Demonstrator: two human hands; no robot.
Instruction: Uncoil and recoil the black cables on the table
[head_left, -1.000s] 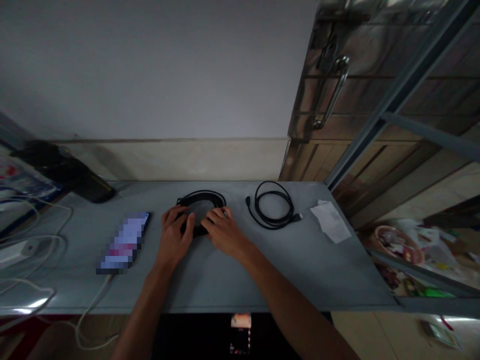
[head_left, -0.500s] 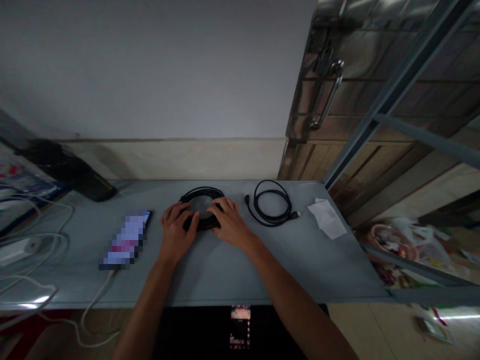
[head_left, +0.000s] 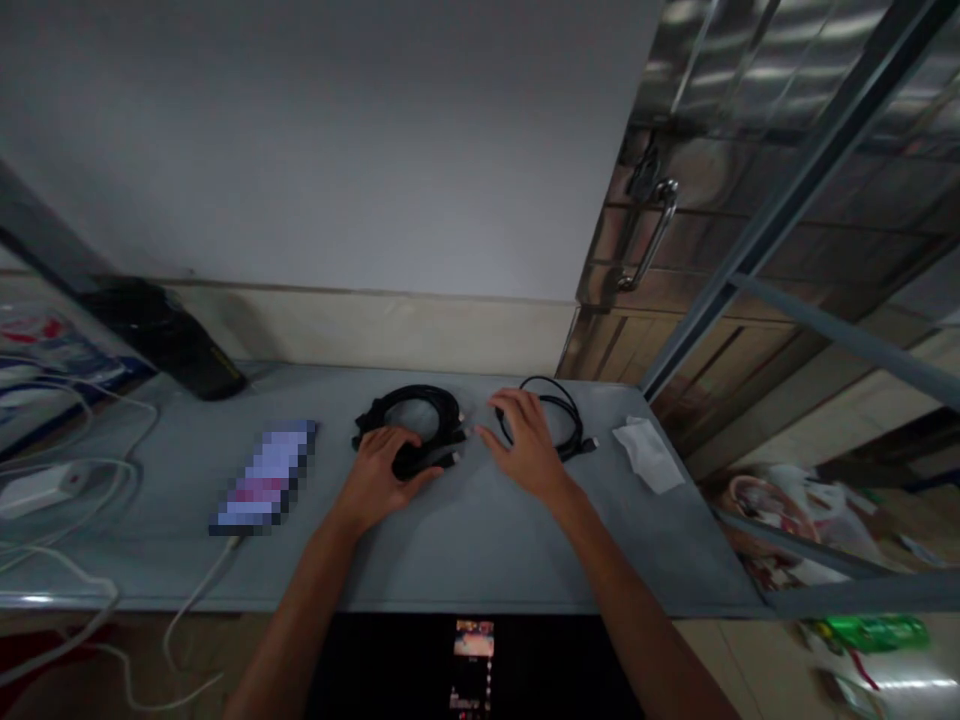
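Observation:
A thick coil of black cable [head_left: 442, 412] lies on the grey table [head_left: 450, 540], its plug ends pointing right. My left hand [head_left: 381, 472] rests on the coil's lower left side, fingers bent over it and thumb stretched along its near edge. To the right, my right hand [head_left: 525, 440] has thumb and fingers apart with nothing between them. It is over the left side of a second, thinner black cable coil [head_left: 576, 425] and hides part of it. Whether it touches that coil I cannot tell.
A phone [head_left: 266, 475] with a white charging cable lies at left, near a white adapter [head_left: 41, 492] and a black bottle [head_left: 176, 345]. White paper [head_left: 649, 455] sits at right, beside the metal frame [head_left: 694, 325]. A wall stands behind.
My right hand has let go of the thick coil and moved right to the thinner one. My left hand has stayed at the thick coil, whose plug ends now show. The view has shifted slightly.

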